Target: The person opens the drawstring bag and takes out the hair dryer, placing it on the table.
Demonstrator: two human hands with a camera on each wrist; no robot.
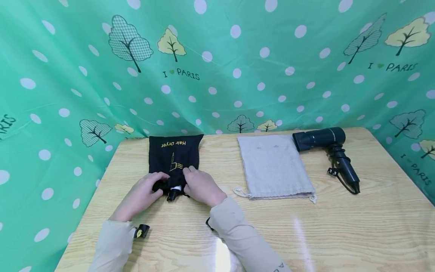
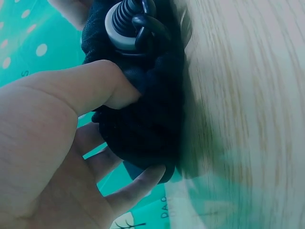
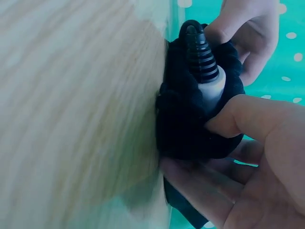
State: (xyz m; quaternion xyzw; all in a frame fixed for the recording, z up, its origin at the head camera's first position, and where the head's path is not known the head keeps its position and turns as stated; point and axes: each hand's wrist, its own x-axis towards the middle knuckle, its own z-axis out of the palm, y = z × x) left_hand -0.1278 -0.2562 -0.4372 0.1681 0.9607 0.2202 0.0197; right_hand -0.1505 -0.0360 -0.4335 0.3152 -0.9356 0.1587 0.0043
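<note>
A black cloth bag (image 1: pixel 161 151) printed "Hair Dryer" lies on the table with its mouth towards me. Out of the mouth sticks a white handle end (image 3: pixel 213 90) with a ribbed black cord sleeve (image 3: pixel 202 57); the rest of that thing is hidden in the cloth. My left hand (image 1: pixel 144 192) grips the bunched cloth on the left of the mouth, thumb on top and fingers beneath. On the other side, my right hand (image 1: pixel 201 186) pinches the mouth's edge between thumb and fingers. A looped black cord (image 2: pixel 151 26) shows by the sleeve in the left wrist view.
To the right lies a flat grey drawstring bag (image 1: pixel 276 168). Beyond it is a black hair dryer (image 1: pixel 319 138), its cord wrapped at the handle. A green dotted cloth (image 1: pixel 217 94) hangs behind the wooden table (image 1: pixel 176 241).
</note>
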